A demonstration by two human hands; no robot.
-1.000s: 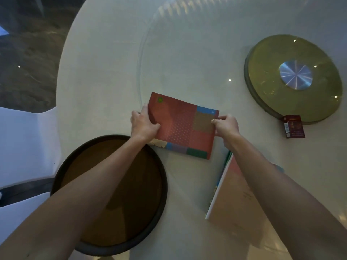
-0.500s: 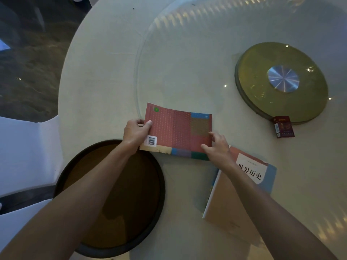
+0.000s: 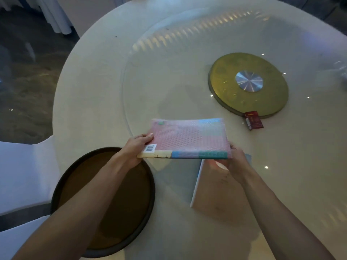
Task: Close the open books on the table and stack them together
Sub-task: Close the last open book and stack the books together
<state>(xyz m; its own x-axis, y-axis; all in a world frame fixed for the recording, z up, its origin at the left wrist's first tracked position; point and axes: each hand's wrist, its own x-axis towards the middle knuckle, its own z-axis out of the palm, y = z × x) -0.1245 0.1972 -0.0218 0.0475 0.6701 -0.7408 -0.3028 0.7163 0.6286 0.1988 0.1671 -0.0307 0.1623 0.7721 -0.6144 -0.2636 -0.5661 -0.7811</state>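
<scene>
A closed red patterned book (image 3: 187, 137), back cover up with a barcode at its near left corner, is held level above the round white table (image 3: 90, 94). My left hand (image 3: 138, 147) grips its left edge, thumb on the cover. My right hand (image 3: 234, 162) holds its right near corner from below. Under that corner lies a second closed book (image 3: 208, 188) with a pale cover and white spine, flat on the table and partly hidden by my right arm.
A dark round tray (image 3: 105, 201) sits at the table's near left edge. A gold turntable disc (image 3: 247, 83) lies at the far right, with a small red box (image 3: 253, 120) beside it. A white chair (image 3: 24, 175) stands at left.
The red book has been lifted off the table and carried right and nearer, over the pale book. My right hand has slid under its right corner.
</scene>
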